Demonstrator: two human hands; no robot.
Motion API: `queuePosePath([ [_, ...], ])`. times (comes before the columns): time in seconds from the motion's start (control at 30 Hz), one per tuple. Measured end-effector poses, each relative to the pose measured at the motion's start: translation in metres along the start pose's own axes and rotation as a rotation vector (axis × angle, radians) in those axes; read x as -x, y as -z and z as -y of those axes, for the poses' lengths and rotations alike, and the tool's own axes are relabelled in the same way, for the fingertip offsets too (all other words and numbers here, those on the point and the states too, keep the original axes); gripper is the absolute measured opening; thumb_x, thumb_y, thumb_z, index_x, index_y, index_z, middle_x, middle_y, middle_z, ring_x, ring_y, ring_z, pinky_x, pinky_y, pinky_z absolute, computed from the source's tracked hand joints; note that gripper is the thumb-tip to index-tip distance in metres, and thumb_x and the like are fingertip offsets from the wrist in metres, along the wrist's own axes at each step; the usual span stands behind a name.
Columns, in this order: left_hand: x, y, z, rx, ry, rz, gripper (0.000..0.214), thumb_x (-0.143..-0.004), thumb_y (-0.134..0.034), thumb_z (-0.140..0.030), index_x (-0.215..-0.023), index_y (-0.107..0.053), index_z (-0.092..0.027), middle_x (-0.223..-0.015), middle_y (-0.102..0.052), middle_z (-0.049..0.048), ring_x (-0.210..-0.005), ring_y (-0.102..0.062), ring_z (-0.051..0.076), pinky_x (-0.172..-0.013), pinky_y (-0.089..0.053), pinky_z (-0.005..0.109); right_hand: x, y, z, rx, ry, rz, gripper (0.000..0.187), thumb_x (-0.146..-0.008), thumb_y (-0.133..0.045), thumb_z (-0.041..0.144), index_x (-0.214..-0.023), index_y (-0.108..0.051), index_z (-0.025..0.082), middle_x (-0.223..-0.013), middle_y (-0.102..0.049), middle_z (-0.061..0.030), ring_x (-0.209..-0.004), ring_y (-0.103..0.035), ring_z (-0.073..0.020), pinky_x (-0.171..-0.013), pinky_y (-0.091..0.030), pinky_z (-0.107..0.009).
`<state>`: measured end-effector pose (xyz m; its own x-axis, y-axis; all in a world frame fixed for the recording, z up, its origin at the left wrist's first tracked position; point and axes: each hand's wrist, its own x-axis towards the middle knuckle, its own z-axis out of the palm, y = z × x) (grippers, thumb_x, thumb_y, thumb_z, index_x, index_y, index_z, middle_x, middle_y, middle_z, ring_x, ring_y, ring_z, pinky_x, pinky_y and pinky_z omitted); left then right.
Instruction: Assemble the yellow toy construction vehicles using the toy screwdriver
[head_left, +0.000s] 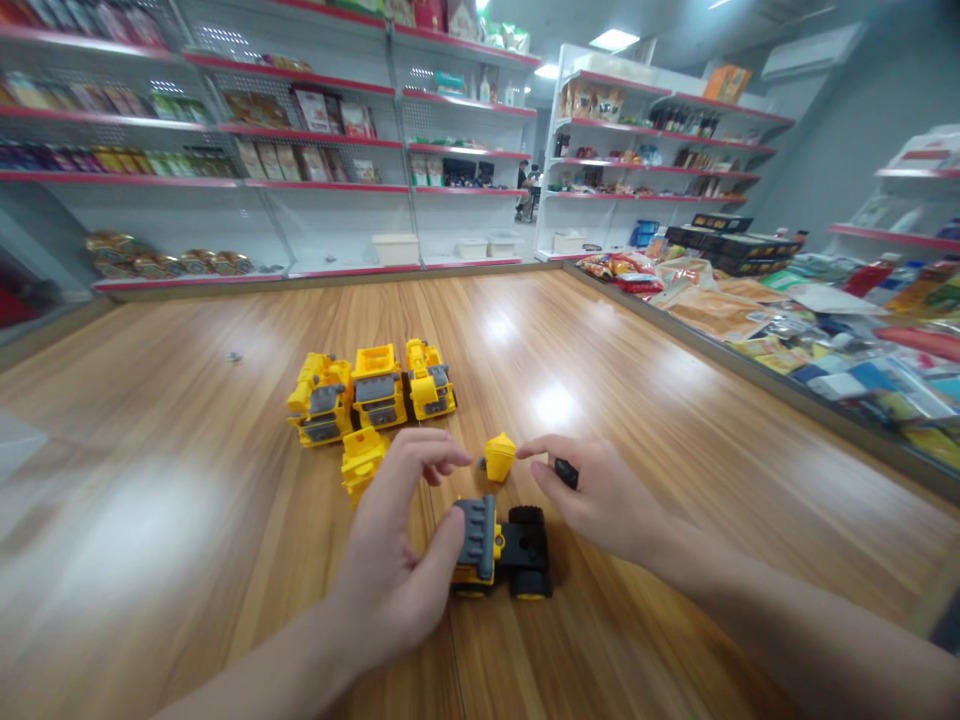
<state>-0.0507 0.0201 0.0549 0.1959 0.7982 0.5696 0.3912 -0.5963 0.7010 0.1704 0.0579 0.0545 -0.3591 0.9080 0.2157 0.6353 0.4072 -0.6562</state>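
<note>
A toy truck (517,550) with a grey and yellow cab and a bare black chassis stands on the wooden table. My left hand (405,540) is open beside it, fingers curved and thumb at the cab; I cannot tell whether the thumb touches. Just beyond the truck lies a yellow mixer drum (500,458), between the fingertips of both hands. My right hand (600,490) has its curled fingers around a small black piece (566,473), mostly hidden, while its index fingertip reaches close to the drum.
Beyond my left hand stand yellow toy construction vehicles (379,385) in a row, with another yellow toy part (363,462) nearer me. A tiny object (235,357) lies far left. Packaged goods (750,305) fill the right side; stocked shelves (322,180) line the back.
</note>
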Motion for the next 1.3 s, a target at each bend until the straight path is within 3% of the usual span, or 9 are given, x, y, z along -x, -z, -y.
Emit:
queuePosePath([
  [0.17, -0.032, 0.037, 0.002, -0.739, -0.056, 0.126, 0.028, -0.084, -0.047, -0.010, -0.108, -0.057, -0.017, -0.106, -0.054, 0.0112, -0.104, -0.055, 0.029, -0.091, -0.046, 0.046, 0.001, 0.001, -0.002, -0.005, 0.001, -0.018, 0.026, -0.092, -0.050, 0.026, -0.107, -0.071, 0.019, -0.062, -0.059, 0.0023, -0.052, -0.045, -0.0112, -0.053, -0.032, -0.025],
  [0.3, -0.032, 0.065, 0.020, -1.119, 0.119, 0.392, 0.018, -0.086, -0.049, -0.022, -0.097, -0.061, -0.015, -0.095, -0.062, 0.0150, -0.089, -0.063, 0.034, -0.074, -0.051, 0.045, 0.002, 0.000, -0.001, -0.011, 0.020, -0.019, 0.026, -0.092, -0.050, 0.025, -0.105, -0.071, 0.018, -0.062, -0.059, 0.0023, -0.052, -0.046, -0.0110, -0.053, -0.032, -0.025],
  [0.43, -0.026, 0.069, 0.028, -1.083, 0.200, 0.555, 0.020, -0.080, -0.041, -0.005, -0.079, -0.056, -0.018, -0.079, -0.068, 0.0123, -0.072, -0.067, 0.030, -0.060, -0.047, 0.038, 0.001, 0.000, -0.001, -0.020, 0.038, -0.016, 0.025, -0.092, -0.051, 0.025, -0.105, -0.071, 0.019, -0.063, -0.060, 0.0018, -0.055, -0.049, -0.0115, -0.055, -0.034, -0.025],
  [0.57, -0.031, 0.064, 0.009, -1.077, 0.186, 0.467, 0.018, -0.084, -0.038, -0.008, -0.079, -0.049, -0.021, -0.079, -0.063, 0.0101, -0.070, -0.066, 0.030, -0.060, -0.047, 0.040, 0.002, -0.001, 0.001, -0.061, 0.072, -0.022, 0.024, -0.092, -0.052, 0.026, -0.105, -0.071, 0.019, -0.066, -0.061, 0.0012, -0.056, -0.049, -0.0112, -0.056, -0.035, -0.025],
  [0.7, -0.034, 0.057, -0.016, -0.931, -0.159, 0.325, 0.009, -0.089, -0.044, -0.015, -0.085, -0.049, -0.021, -0.087, -0.060, 0.0085, -0.081, -0.060, 0.028, -0.067, -0.049, 0.041, 0.003, -0.001, 0.005, -0.172, 0.084, -0.063, 0.027, -0.094, -0.051, 0.030, -0.110, -0.068, 0.017, -0.065, -0.058, 0.0019, -0.056, -0.047, -0.0107, -0.055, -0.035, -0.025],
  [0.77, -0.032, 0.052, -0.023, -0.783, -0.350, 0.365, 0.016, -0.087, -0.046, -0.008, -0.094, -0.052, -0.021, -0.099, -0.060, 0.0087, -0.091, -0.057, 0.026, -0.077, -0.049, 0.040, 0.004, 0.002, 0.007, -0.243, 0.076, -0.107, 0.029, -0.095, -0.051, 0.033, -0.113, -0.066, 0.017, -0.066, -0.056, 0.0021, -0.057, -0.047, -0.0112, -0.055, -0.036, -0.025],
  [0.87, -0.028, 0.047, -0.027, -0.627, -0.481, 0.499, 0.035, -0.080, -0.044, 0.004, -0.104, -0.054, -0.020, -0.107, -0.058, 0.0095, -0.098, -0.052, 0.025, -0.080, -0.048, 0.038, 0.006, 0.010, 0.009, -0.382, 0.090, -0.105, 0.034, -0.095, -0.051, 0.038, -0.121, -0.060, 0.017, -0.066, -0.053, 0.0029, -0.056, -0.046, -0.0113, -0.053, -0.035, -0.025],
  [1.07, -0.029, 0.049, -0.030, -0.472, -0.458, 0.638, 0.041, -0.075, -0.041, 0.007, -0.105, -0.052, -0.019, -0.104, -0.055, 0.0106, -0.091, -0.049, 0.023, -0.075, -0.049, 0.037, 0.006, 0.018, 0.006, -0.459, 0.290, 0.150, 0.053, -0.086, -0.064, 0.033, -0.135, -0.048, 0.020, -0.109, -0.064, -0.0073, -0.089, -0.060, -0.0187, -0.079, -0.047, -0.031],
  [1.3, -0.030, 0.050, -0.030, -0.411, -0.387, 0.661, 0.043, -0.070, -0.041, 0.006, -0.104, -0.049, -0.020, -0.105, -0.051, 0.0098, -0.090, -0.051, 0.021, -0.074, -0.052, 0.035, 0.003, 0.015, -0.002, -0.394, 0.265, 0.273, 0.050, -0.079, -0.072, 0.038, -0.121, -0.052, 0.019, -0.071, -0.049, 0.0049, -0.057, -0.041, -0.0099, -0.052, -0.033, -0.023],
])
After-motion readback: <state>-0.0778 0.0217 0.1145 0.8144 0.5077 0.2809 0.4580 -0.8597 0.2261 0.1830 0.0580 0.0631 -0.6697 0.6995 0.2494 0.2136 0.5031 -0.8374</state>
